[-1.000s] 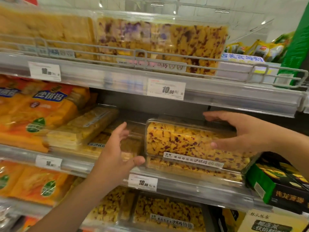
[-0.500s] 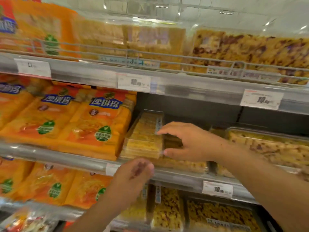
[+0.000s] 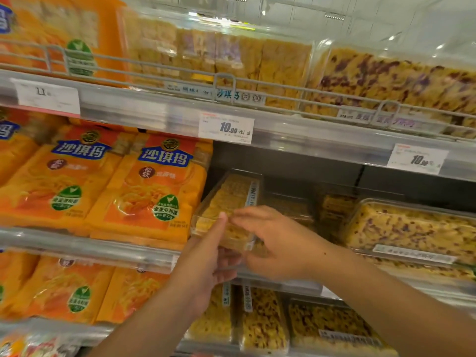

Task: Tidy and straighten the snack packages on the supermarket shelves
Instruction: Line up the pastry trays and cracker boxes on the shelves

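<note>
A clear plastic box of yellow sachima lies tilted on the middle shelf, its near end at the shelf's front edge. My left hand holds its near left corner, thumb up along the side. My right hand grips the near end from the right, fingers laid over the top. To the right lies a clear box of sachima with dark fruit bits. Orange sachima bags stand to the left.
The top shelf holds more clear sachima boxes behind a wire rail. White price tags hang on the shelf edges. The bottom shelf carries orange bags and clear boxes. A dark gap opens behind the held box.
My left hand rose from below the shelf edge to the box's near corner. My right hand slid to the box's near end. The view moved closer.
</note>
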A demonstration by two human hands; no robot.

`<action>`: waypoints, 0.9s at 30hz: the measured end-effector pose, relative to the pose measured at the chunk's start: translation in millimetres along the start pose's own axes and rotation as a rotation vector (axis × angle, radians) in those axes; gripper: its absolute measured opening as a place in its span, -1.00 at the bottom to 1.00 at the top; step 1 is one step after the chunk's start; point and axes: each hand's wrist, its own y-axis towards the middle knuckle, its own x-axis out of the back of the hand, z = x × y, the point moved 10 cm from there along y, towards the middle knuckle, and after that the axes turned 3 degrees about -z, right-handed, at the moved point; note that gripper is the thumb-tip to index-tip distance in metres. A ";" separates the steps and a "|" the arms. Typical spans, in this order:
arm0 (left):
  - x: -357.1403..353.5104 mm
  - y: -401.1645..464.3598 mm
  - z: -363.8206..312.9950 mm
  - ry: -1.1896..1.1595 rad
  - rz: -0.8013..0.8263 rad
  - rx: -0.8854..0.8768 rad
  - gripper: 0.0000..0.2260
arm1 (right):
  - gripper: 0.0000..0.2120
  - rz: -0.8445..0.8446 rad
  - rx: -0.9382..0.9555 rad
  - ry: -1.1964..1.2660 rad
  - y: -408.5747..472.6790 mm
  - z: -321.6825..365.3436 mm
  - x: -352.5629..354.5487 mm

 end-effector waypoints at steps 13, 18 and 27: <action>28.1 3.4 -81.3 0.367 -0.093 -0.375 -0.71 | -0.26 -0.103 -0.202 -0.047 4.2 -91.9 71.9; 23.5 18.5 -87.6 0.500 0.002 -0.407 -0.58 | -0.07 0.062 -0.345 -0.120 20.6 -146.7 71.9; 24.3 33.6 -94.2 0.420 0.018 -0.546 -0.59 | -0.39 0.115 -0.339 0.117 16.4 -153.7 62.5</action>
